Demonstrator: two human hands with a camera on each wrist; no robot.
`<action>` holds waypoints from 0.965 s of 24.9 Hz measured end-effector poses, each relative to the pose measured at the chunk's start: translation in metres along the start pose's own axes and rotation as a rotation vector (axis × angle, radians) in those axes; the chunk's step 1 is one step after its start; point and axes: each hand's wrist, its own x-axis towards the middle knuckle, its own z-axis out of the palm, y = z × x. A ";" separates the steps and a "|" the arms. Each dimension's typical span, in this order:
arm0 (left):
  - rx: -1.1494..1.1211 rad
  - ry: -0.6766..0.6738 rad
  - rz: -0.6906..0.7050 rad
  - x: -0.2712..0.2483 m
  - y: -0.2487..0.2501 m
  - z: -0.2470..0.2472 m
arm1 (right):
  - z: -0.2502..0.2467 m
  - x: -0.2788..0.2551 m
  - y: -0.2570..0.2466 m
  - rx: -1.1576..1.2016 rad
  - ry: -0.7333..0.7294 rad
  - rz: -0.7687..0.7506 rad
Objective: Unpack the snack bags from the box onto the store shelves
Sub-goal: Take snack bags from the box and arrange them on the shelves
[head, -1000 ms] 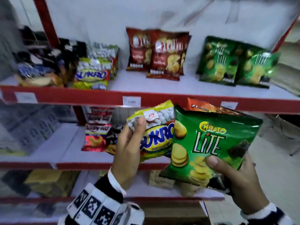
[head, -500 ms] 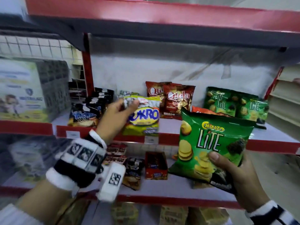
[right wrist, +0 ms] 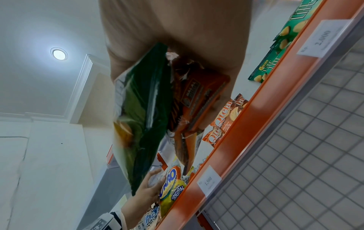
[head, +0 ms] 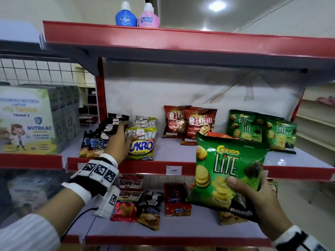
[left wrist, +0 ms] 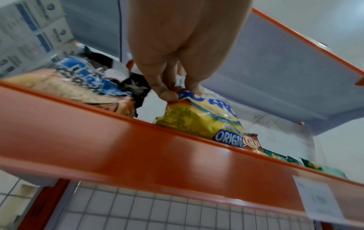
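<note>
Sukro bag going down at the front of the middle shelf.

Left hand [head: 118, 140] pinches the yellow Sukro bag [head: 141, 144] by its top, base on the middle shelf [head: 183, 154]. Right hand [head: 253, 194] grips the green Lite bag [head: 229, 169] (an orange pack behind it). Best to lean it against the Sukro row [head: 145, 121] behind before releasing.

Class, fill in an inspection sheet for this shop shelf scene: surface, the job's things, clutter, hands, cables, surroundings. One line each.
Surface: red-edged middle shelf, stocked with snack rows.
Job's things: yellow Sukro nut bag standing at the shelf front; green Chitato Lite chip bag and orange packet behind it, off the shelf.
Clutter: nothing seen.
Hands: left hand pinches the Sukro bag's top; right hand grips the green bag.
Cables: black wrist-camera cable.
Surroundings: Nutrilac carton, two SoSoft bottles.
</note>
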 end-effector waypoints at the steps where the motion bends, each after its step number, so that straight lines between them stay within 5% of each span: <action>1: 0.077 -0.017 0.034 -0.001 0.001 0.001 | 0.001 0.000 0.001 0.006 -0.008 0.002; 5: 0.405 -0.006 0.042 -0.012 0.008 0.007 | -0.004 0.002 0.005 0.054 -0.016 0.025; 8: 0.421 0.052 0.044 -0.024 0.024 0.009 | -0.012 0.005 0.013 0.109 -0.009 0.094; 11: 0.312 0.223 0.235 -0.043 0.049 0.018 | -0.019 0.006 0.017 0.144 -0.041 0.150; 12: 0.148 0.141 0.288 -0.051 0.063 0.022 | -0.020 0.006 0.018 0.158 -0.058 0.174; 15: -0.364 -0.524 0.186 -0.077 0.116 0.040 | -0.026 0.012 0.019 0.216 -0.108 0.207; 16: -0.505 -0.656 0.150 -0.083 0.131 0.050 | -0.027 0.014 0.018 0.239 -0.109 0.219; 21: -0.808 -0.751 -0.096 -0.082 0.167 0.086 | -0.048 0.020 0.004 0.358 -0.131 0.275; 24: -0.778 -0.758 -0.076 -0.072 0.172 0.093 | -0.060 0.025 0.000 0.314 -0.152 0.256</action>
